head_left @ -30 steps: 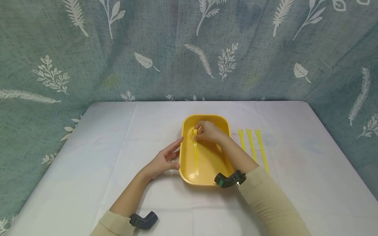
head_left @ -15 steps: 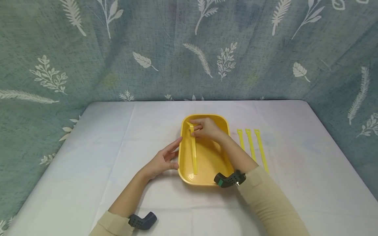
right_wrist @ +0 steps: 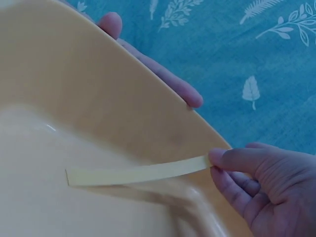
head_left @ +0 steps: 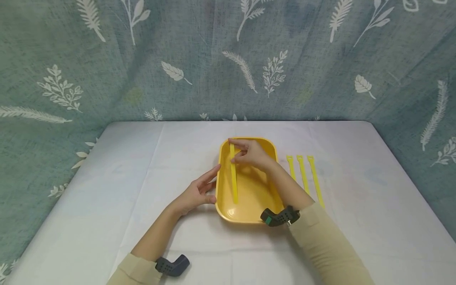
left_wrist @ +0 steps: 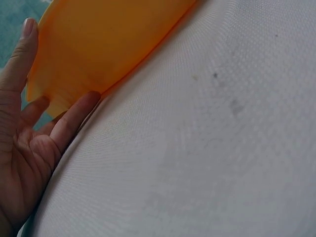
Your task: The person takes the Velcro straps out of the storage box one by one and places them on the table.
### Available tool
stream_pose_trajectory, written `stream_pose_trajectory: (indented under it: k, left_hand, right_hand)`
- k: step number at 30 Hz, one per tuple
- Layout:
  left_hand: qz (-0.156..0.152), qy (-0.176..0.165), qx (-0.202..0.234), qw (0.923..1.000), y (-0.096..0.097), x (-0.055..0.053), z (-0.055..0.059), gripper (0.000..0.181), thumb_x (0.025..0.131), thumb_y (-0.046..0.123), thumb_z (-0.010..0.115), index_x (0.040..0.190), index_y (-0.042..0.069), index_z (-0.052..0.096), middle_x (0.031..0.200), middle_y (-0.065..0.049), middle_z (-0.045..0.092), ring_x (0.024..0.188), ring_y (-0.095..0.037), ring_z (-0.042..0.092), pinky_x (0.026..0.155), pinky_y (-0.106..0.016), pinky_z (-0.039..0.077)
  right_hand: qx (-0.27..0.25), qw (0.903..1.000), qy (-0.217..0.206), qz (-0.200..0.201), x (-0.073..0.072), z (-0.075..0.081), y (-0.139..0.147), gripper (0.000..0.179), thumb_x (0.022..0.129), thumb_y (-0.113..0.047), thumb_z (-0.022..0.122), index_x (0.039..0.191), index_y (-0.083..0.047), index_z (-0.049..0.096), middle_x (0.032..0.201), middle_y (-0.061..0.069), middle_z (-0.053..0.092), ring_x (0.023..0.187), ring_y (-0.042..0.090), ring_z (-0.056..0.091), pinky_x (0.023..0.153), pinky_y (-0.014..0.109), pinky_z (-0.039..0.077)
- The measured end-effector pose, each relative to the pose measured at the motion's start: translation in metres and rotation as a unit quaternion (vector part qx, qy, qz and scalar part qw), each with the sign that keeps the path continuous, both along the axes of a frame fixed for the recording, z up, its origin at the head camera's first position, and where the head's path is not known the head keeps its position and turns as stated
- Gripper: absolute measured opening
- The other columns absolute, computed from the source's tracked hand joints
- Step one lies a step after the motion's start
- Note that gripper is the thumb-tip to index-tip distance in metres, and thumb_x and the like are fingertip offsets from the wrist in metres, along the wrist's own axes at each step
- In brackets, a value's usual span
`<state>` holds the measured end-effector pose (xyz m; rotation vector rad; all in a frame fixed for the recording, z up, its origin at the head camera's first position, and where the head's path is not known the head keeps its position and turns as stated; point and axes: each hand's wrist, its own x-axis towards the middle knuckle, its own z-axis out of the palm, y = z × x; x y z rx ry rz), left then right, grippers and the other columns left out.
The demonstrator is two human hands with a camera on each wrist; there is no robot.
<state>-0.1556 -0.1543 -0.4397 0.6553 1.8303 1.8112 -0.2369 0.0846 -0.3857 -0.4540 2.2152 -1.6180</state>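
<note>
My right hand (head_left: 250,153) is over the far left part of a yellow plastic basin (head_left: 254,200). It pinches the far end of a flat yellow strip (head_left: 234,178) between thumb and fingers. In the right wrist view the strip (right_wrist: 133,174) slants down from the fingertips into the basin, its free end low near the floor; I cannot tell whether it touches. My left hand (head_left: 195,196) holds nothing. Its spread fingers touch the basin's outer left wall, as the left wrist view also shows beside the basin (left_wrist: 108,44).
Several long yellow strips, at least 3 seen, lie side by side right of the basin, such as the rightmost strip (head_left: 315,182); my right forearm covers their near ends. A white cloth (head_left: 89,221) covers the table. A leaf-patterned curtain (head_left: 199,79) hangs behind.
My right hand's fingers have shifted to the strip's far end, whose head now hides behind them. The strip has slid slightly toward the far rim. My left hand stays in place.
</note>
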Motion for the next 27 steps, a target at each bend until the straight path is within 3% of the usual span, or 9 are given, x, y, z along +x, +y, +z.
stream_pose_trajectory:
  k: [5,12,21,27]
  left_hand:
    - [-0.002,-0.002,-0.002,1.0,-0.001,-0.001,-0.001,0.097,0.076,0.037,0.076,0.152,0.025,0.018,0.159,-0.003,0.012,0.141,-0.035,0.024,0.105,-0.032,0.04]
    - [0.001,-0.007,-0.002,1.0,-0.001,-0.002,-0.001,0.097,0.076,0.035,0.077,0.152,0.024,0.018,0.159,-0.002,0.012,0.141,-0.033,0.024,0.104,-0.03,0.039]
    - [0.008,-0.011,-0.004,0.9999,-0.003,-0.001,0.001,0.098,0.075,0.035,0.078,0.152,0.024,0.019,0.159,-0.002,0.013,0.141,-0.034,0.025,0.103,-0.03,0.04]
    - [-0.002,-0.009,0.006,0.9999,0.0,0.0,0.002,0.1,0.075,0.033,0.078,0.153,0.019,0.016,0.159,-0.004,0.011,0.141,-0.035,0.023,0.102,-0.029,0.042]
  right_hand:
    - [-0.012,0.9999,0.009,0.006,0.002,0.002,0.001,0.076,0.081,0.0,0.072,0.146,-0.021,0.038,0.15,0.001,0.038,0.08,0.017,0.063,0.069,0.021,0.052]
    - [-0.061,0.9975,0.006,0.035,0.001,0.002,0.004,0.084,0.08,0.005,0.07,0.148,-0.025,0.031,0.155,-0.003,0.028,0.074,0.016,0.058,0.065,0.02,0.051]
    - [-0.131,0.9876,-0.041,0.076,0.001,0.003,0.005,0.091,0.081,0.008,0.068,0.151,-0.028,0.021,0.158,-0.004,0.018,0.08,0.017,0.067,0.082,0.031,0.056]
    - [-0.143,0.9842,-0.053,0.09,0.003,0.007,0.011,0.094,0.082,0.008,0.067,0.153,-0.026,0.014,0.159,-0.004,0.013,0.082,0.02,0.068,0.085,0.034,0.055]
